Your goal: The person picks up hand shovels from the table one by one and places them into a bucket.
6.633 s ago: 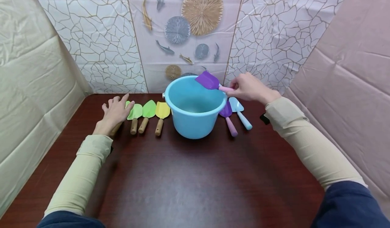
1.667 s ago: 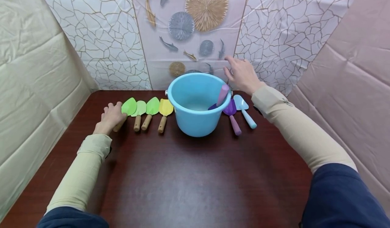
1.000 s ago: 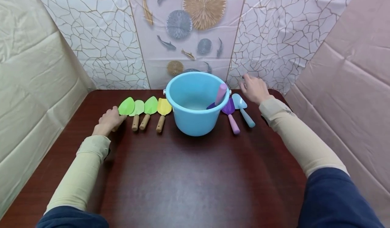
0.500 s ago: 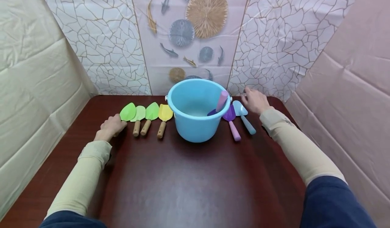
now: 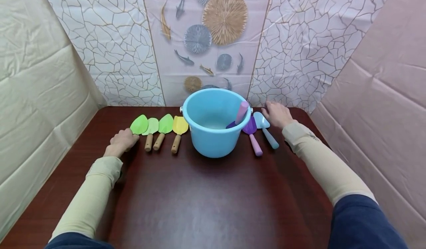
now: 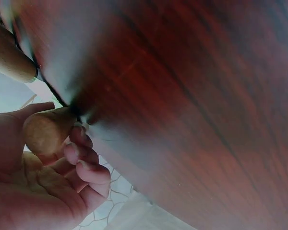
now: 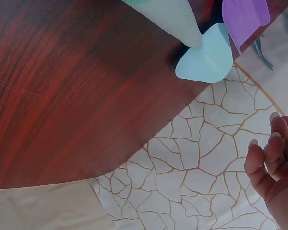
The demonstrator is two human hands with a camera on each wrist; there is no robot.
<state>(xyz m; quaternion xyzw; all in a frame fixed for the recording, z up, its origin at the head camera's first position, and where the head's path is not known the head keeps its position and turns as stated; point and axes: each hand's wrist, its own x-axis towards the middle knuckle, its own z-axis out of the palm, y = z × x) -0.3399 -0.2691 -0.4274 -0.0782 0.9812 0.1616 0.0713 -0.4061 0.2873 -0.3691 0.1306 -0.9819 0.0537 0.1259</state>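
At nine o'clock of the blue bucket point(image 5: 214, 142), the left hand point(image 5: 121, 142) grips the outermost green trowel point(image 5: 139, 124) by its wooden handle point(image 6: 42, 133); at three, the right hand point(image 5: 279, 114) — fingers loosely curled, holding nothing — is near the pale-blue trowel point(image 5: 261, 120); a purple trowel point(image 5: 242, 112) leans inside the bucket.

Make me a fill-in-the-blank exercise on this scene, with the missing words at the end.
1. The left hand grips the leftmost trowel, whose blade is ____.
2. Just left of the bucket lies the nearest trowel on that side, with a ____ blade.
3. The trowel inside the bucket leans with its pink ____ end up.
4. The trowel nearest the right hand is light ____.

Missing words: green; yellow; handle; blue.
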